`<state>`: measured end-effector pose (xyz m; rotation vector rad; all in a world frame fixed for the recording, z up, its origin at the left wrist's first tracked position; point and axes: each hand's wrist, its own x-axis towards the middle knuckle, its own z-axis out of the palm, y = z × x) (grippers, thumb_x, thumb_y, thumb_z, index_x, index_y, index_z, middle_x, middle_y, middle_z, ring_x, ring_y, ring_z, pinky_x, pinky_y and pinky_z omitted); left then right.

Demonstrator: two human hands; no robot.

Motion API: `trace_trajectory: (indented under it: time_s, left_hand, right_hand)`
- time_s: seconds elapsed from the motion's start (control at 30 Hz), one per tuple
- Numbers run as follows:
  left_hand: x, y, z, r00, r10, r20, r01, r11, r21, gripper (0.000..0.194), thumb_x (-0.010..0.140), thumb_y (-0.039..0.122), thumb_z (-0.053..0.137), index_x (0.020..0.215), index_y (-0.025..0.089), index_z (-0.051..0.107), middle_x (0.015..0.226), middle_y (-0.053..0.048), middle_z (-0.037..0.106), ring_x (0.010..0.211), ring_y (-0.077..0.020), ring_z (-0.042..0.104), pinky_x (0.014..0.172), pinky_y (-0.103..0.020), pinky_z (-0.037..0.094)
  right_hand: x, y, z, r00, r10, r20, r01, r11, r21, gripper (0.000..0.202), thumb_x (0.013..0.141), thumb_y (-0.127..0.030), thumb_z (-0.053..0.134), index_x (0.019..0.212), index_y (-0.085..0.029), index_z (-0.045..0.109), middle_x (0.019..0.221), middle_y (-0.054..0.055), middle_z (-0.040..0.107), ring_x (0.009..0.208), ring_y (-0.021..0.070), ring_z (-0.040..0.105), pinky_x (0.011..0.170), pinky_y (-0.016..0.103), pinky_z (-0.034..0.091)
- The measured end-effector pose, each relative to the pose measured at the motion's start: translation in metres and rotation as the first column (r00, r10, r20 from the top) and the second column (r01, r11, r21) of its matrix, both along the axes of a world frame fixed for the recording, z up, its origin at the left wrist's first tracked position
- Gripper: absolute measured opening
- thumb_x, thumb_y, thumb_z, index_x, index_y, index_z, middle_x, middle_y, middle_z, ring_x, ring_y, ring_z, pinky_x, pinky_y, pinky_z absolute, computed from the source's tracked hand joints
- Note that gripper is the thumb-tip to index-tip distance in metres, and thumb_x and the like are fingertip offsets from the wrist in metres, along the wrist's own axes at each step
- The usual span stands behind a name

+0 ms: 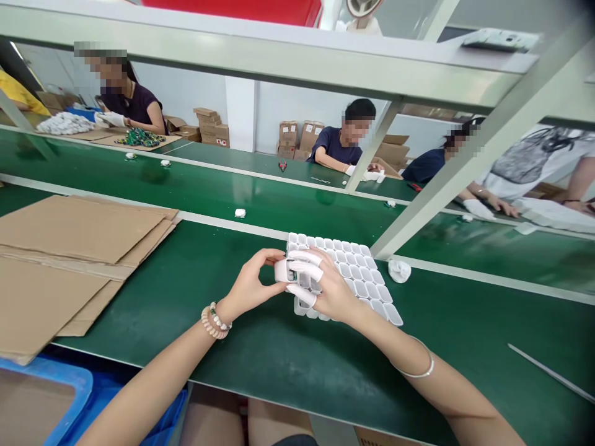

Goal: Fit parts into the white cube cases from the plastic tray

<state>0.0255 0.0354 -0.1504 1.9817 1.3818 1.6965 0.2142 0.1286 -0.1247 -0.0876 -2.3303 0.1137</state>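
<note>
My left hand [253,282], with a beaded bracelet at its wrist, pinches a small white casing [282,271] between thumb and fingers. From the right, my right hand [320,282], with white covers on several fingers, closes on the same casing; a bit of green and dark parts shows at its opening. Both hands are above the near left part of a white tray [367,272] of small rounded compartments on the green bench. My right fingers hide part of the tray. A crumpled white item [399,271] lies just right of the tray.
Flat cardboard sheets [79,229] lie at the left, above a blue bin [81,384]. A thin rod [551,371] is at the right. Beyond a pale rail, small white pieces [240,213] rest on a green strip. A slanted metal post [446,167] stands ahead; several people sit across.
</note>
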Motion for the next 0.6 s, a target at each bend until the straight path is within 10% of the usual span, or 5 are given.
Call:
trace_trajectory:
  time_s: [0.3,0.6]
  left_hand:
    - [-0.008,0.013,-0.020,0.967,0.095,-0.238,-0.127,0.984,-0.126,0.057,0.084,0.039,0.075,0.130,0.020,0.046,0.120,-0.013,0.060,0.101,-0.0251,0.066,0.083,-0.042,0.057]
    - [-0.012,0.017,-0.024,0.751,-0.108,-0.651,-0.051,0.974,-0.220,0.034,0.095,0.040,0.062,0.120,0.018,0.058,0.101,-0.007,0.065,0.095,-0.0244,0.063,0.087,-0.038,0.044]
  right_hand:
    - [0.004,0.033,0.013,0.945,-0.301,0.130,0.312,0.947,-0.080,0.035,0.086,-0.038,0.070,0.116,-0.022,0.061,0.103,0.009,0.070,0.107,0.0315,0.062,0.092,0.049,0.052]
    - [-0.037,0.161,0.017,0.507,-0.586,0.632,0.694,0.712,0.104,0.039,0.089,-0.014,0.049,0.127,-0.004,0.053,0.123,0.022,0.064,0.116,0.0295,0.057,0.101,0.039,0.037]
